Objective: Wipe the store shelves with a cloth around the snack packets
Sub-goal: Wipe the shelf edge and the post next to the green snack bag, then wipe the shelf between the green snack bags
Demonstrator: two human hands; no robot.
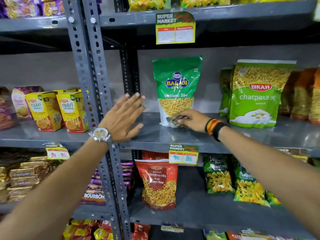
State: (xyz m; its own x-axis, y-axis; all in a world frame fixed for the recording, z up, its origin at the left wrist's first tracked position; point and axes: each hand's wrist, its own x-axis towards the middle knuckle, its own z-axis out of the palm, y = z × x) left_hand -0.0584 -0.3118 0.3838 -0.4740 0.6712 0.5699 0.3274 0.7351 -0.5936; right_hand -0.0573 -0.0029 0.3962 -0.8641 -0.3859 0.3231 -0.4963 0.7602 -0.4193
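Left of the Ratlami Sev packet (pixel 176 90), the left hand (pixel 123 118) hovers flat, fingers spread, holding nothing. The packet stands upright, long axis vertical, face outward (light, crinkly, likely to tip if nudged). At its foot the right hand (pixel 192 120) bunches the cloth (pixel 176 121) against the shelf (pixel 155 135); soft, limp, best gripped wadded.

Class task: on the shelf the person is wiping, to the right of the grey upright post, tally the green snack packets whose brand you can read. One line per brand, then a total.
Balaji packet: 1
Bikaji chatpata packet: 1
Total: 2
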